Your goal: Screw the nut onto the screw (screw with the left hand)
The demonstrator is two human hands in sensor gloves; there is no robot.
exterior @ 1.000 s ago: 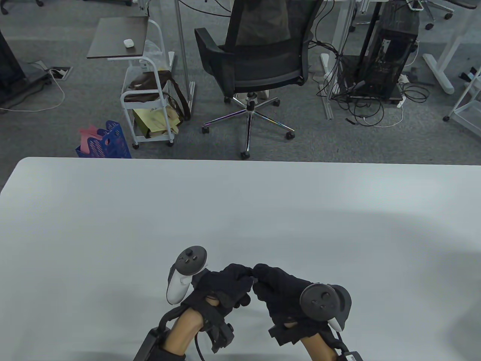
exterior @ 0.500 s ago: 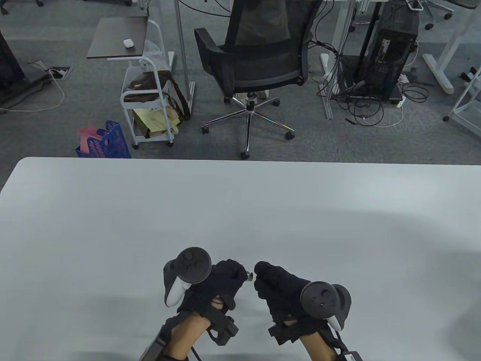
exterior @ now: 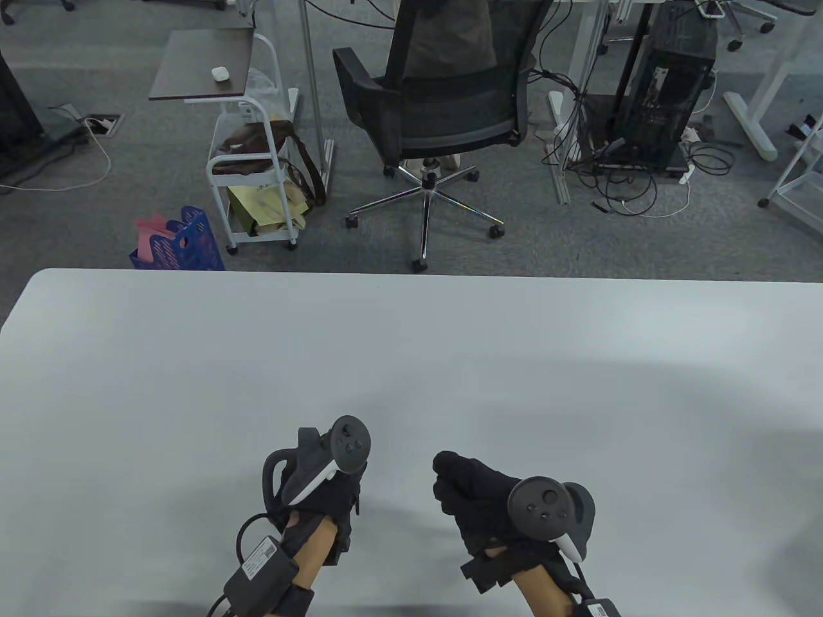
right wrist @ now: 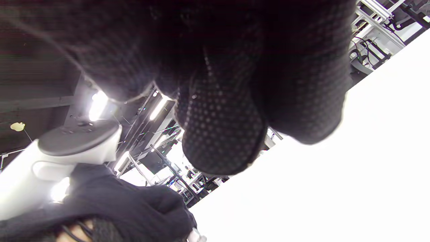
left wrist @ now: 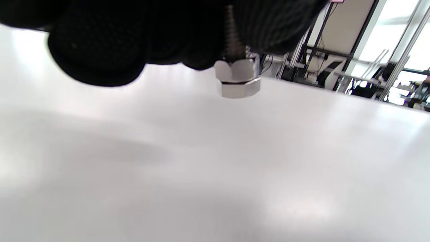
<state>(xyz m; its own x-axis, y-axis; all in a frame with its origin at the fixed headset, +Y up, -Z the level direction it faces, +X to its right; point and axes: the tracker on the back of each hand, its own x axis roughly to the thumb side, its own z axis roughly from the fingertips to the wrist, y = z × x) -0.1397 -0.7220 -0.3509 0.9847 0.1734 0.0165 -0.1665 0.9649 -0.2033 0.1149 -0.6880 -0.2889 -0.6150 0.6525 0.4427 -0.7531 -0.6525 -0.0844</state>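
Gripping the screw (left wrist: 230, 40), the left hand (exterior: 321, 501) sits low at the near edge of the surface (exterior: 193, 360), tracker (exterior: 328, 450) on top; in the left wrist view the threaded shank runs down from between the curled fingers (left wrist: 100, 50) and the hex nut (left wrist: 239, 79) sits on its lower end, hanging just above the surface, not touching it as far as can be seen. In the table view screw and nut are hidden under the left hand. Right hand (exterior: 476, 498) is beside it, a clear gap between the two, fingers curled into a fist, nothing visible in them; right wrist view shows only curled glove fingers (right wrist: 221, 134) close up, plus the left hand's tracker (right wrist: 57, 158) at lower left and a bit of bright metal at the bottom edge, too small to tell what. Right tracker (exterior: 546, 508) faces up. Beyond the far edge of the surface: blue basket (exterior: 183, 244) on the floor holding pink sheets (exterior: 151, 228); white cart (exterior: 254, 173) with a brown bag on its middle shelf and a yellowish bag below; black office chair (exterior: 437, 96); a computer tower (exterior: 662, 90) with tangled cables.
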